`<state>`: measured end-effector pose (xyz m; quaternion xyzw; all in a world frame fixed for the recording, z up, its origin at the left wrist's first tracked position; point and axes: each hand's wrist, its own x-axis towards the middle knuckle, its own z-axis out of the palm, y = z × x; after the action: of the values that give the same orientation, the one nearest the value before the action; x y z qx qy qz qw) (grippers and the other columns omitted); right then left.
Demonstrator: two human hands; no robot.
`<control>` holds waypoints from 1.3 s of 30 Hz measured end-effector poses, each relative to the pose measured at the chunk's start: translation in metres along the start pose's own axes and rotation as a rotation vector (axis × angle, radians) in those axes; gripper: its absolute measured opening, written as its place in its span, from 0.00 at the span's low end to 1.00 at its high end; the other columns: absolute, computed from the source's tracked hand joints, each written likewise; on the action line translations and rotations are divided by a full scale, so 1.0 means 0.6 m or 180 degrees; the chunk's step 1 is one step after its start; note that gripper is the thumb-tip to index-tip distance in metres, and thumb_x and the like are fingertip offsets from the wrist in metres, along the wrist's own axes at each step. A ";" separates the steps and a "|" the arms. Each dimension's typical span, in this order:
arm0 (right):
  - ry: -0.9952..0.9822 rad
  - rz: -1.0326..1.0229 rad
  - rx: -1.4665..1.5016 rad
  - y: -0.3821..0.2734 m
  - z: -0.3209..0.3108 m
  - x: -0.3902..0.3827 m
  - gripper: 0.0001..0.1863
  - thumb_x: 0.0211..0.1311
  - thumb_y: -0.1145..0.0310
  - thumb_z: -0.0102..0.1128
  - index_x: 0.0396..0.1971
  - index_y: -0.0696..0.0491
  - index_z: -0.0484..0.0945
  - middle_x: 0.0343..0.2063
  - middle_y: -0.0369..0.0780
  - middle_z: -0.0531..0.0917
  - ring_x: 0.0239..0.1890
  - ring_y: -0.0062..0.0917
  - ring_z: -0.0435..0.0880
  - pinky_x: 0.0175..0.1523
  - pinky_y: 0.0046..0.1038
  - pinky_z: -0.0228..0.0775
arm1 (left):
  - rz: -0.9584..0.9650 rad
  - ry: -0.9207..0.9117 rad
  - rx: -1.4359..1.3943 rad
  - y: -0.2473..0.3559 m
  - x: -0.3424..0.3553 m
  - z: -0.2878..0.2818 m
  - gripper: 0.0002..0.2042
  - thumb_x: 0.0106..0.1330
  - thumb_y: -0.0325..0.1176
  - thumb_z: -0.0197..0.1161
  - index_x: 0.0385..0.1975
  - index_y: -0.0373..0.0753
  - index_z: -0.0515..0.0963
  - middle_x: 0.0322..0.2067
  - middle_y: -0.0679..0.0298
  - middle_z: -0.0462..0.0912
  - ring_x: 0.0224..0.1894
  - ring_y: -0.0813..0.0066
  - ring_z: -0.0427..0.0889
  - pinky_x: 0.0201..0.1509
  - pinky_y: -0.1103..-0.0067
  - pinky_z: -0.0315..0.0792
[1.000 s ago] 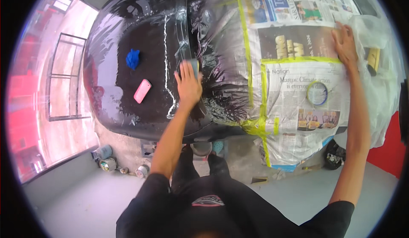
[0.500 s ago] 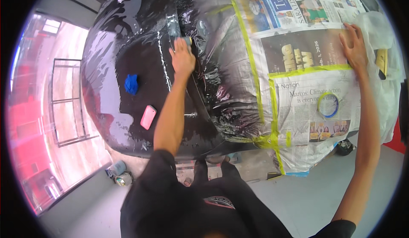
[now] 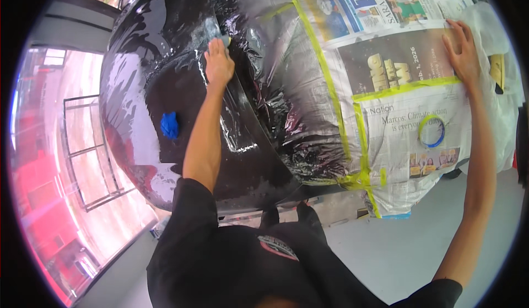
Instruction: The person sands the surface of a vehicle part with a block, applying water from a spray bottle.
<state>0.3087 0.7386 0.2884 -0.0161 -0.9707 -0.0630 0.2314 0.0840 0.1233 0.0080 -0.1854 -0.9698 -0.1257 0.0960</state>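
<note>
One dark, wet car panel point(image 3: 248, 164) fills the left and middle of the view. To its right lie at least three pieces of newspaper point(image 3: 397, 134), with one crumpled sheet of white plastic point(image 3: 504, 126) beyond them. One crinkled strip of thin film point(image 3: 270, 84) runs between panel and paper. At least four strips of yellow tape point(image 3: 325, 71) cross the paper and film.

Two bare hands are out on the work. The left hand point(image 3: 220, 65) is on the panel, fingers together and bent over one small pad point(image 3: 227, 40), which shows just past the fingertips; how tight the hold is, I cannot tell. The right hand point(image 3: 463, 54) rests on the newspaper near the white plastic, fingers spread wide and holding nothing visible. There is one blue crumpled cloth point(image 3: 169, 125) on the panel, one blue-and-yellow ring point(image 3: 421, 133) on the newspaper, and one yellow-and-dark piece point(image 3: 497, 71) at the white plastic.

The panel's near edge curves just beyond the person's two feet point(image 3: 308, 215); its right side ends at the film. Bare panel lies on both sides of the left forearm, with the cloth well apart from the pad. The hands are well apart too, with film, tape and paper between them. The ring lies just left of the right forearm, not touching it.
</note>
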 end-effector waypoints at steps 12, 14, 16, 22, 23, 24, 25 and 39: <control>-0.0009 -0.0063 0.0080 -0.001 0.001 0.000 0.26 0.70 0.57 0.64 0.66 0.44 0.75 0.65 0.44 0.73 0.67 0.44 0.74 0.69 0.38 0.68 | 0.0105 0.0005 -0.0082 -0.015 0.017 -0.014 0.27 0.71 0.28 0.50 0.70 0.28 0.65 0.73 0.43 0.63 0.76 0.44 0.60 0.78 0.52 0.55; -0.0104 -0.0001 -0.0073 0.017 -0.002 -0.028 0.26 0.71 0.57 0.64 0.67 0.43 0.75 0.65 0.44 0.73 0.67 0.43 0.74 0.70 0.37 0.68 | 0.0004 -0.0125 -0.0583 0.053 -0.049 -0.005 0.26 0.73 0.29 0.49 0.70 0.28 0.65 0.74 0.43 0.63 0.77 0.44 0.58 0.79 0.53 0.54; -0.0178 0.0133 -0.0102 0.029 -0.027 -0.038 0.25 0.72 0.60 0.62 0.67 0.45 0.74 0.66 0.44 0.73 0.70 0.42 0.71 0.72 0.36 0.64 | 0.0271 -0.0053 -0.0621 0.090 -0.172 -0.001 0.31 0.69 0.25 0.52 0.73 0.29 0.61 0.76 0.45 0.59 0.80 0.46 0.54 0.82 0.54 0.50; -0.0100 -0.0060 -0.0222 0.002 -0.019 -0.004 0.26 0.73 0.58 0.61 0.68 0.43 0.73 0.66 0.43 0.72 0.69 0.43 0.72 0.72 0.37 0.65 | 0.0157 -0.0088 -0.0069 0.004 0.005 -0.037 0.26 0.71 0.26 0.51 0.70 0.30 0.66 0.74 0.48 0.63 0.77 0.48 0.59 0.80 0.56 0.55; -0.0062 -0.0063 -0.0162 -0.011 -0.004 0.006 0.26 0.73 0.58 0.61 0.68 0.43 0.73 0.66 0.43 0.72 0.69 0.43 0.72 0.72 0.37 0.65 | -0.0027 -0.0202 0.0086 -0.024 0.055 -0.055 0.25 0.72 0.28 0.50 0.68 0.30 0.68 0.72 0.47 0.65 0.75 0.46 0.63 0.78 0.54 0.58; -0.0138 -0.0010 -0.0189 -0.009 -0.012 0.002 0.26 0.73 0.57 0.60 0.68 0.42 0.73 0.67 0.43 0.72 0.69 0.43 0.72 0.71 0.37 0.65 | -0.0163 -0.0628 0.0090 -0.001 0.066 -0.054 0.23 0.72 0.27 0.49 0.66 0.30 0.69 0.70 0.47 0.67 0.71 0.45 0.67 0.75 0.55 0.62; -0.0206 0.0039 -0.0208 -0.007 -0.022 -0.004 0.26 0.73 0.57 0.60 0.69 0.42 0.72 0.67 0.43 0.72 0.69 0.44 0.72 0.71 0.37 0.66 | -0.0090 -0.0478 -0.0199 0.027 0.043 -0.043 0.22 0.72 0.27 0.49 0.65 0.30 0.70 0.70 0.47 0.68 0.69 0.43 0.68 0.74 0.55 0.63; -0.0091 0.0417 0.0366 -0.095 -0.057 -0.025 0.27 0.59 0.60 0.70 0.57 0.51 0.77 0.56 0.49 0.76 0.61 0.47 0.75 0.64 0.43 0.68 | -0.0018 -0.0235 -0.0307 0.028 -0.048 -0.039 0.23 0.72 0.27 0.49 0.68 0.35 0.68 0.71 0.46 0.65 0.70 0.39 0.67 0.71 0.56 0.69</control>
<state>0.3337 0.6773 0.3056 -0.0671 -0.9728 0.0084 0.2217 0.1199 0.1225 0.0268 -0.1916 -0.9661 -0.1656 0.0508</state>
